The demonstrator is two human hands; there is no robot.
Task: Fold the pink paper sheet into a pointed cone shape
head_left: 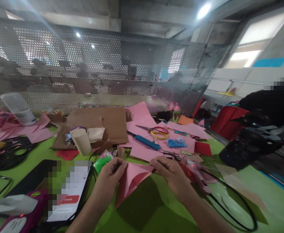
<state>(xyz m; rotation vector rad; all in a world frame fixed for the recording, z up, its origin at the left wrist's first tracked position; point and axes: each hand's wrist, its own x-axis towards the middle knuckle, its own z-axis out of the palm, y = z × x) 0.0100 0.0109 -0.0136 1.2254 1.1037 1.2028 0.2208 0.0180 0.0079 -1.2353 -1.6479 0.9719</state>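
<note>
Between my two hands is a folded piece of pink paper, held above the green tabletop. Its upper edge bows into a curved pocket, and one corner points down toward me. My left hand pinches the left corner between thumb and fingers. On the other side, my right hand grips the right corner in the same way. A bright green plastic packet lies just beyond my left hand. Near my right wrist rests a pink glue gun with a red light and a black cord.
Pink sheets spread across the back with scissors, a blue-handled tool and a blue packet. A cardboard tube stands by brown cardboard. At left lie a tablet and a power strip. A person sits at right.
</note>
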